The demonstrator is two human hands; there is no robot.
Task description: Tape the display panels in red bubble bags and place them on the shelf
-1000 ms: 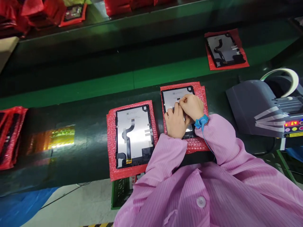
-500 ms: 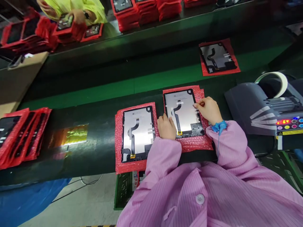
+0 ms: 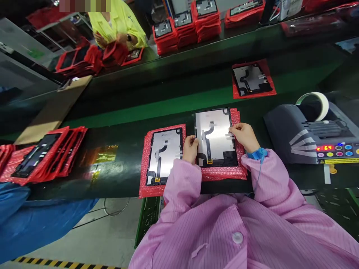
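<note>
Between my two hands is a tablet screen panel [image 3: 220, 140] with a silvery back, a black frame and a dark flex cable. My left hand [image 3: 191, 148] is closed on its left edge, thumb on top. At the right edge, near the small tape strips, the fingers of my right hand [image 3: 244, 136] pinch the panel. A red bubble-wrap sheet [image 3: 224, 173] lies underneath, showing at the right and front. A second tablet screen panel [image 3: 165, 155] rests on red bubble wrap just left of my left hand.
A grey tape dispenser [image 3: 297, 130] with a lit red display stands at right. Another panel [image 3: 251, 79] lies on the green belt [image 3: 157, 108]. Wrapped panels [image 3: 53, 153] lean at left. Across the line, a person in yellow [image 3: 117, 22] handles red wrap beside several stacks.
My left hand has gone from lying by the panel's edge to gripping it. The panel has shifted left over its wrap and appears slightly raised. The camera view has also shifted.
</note>
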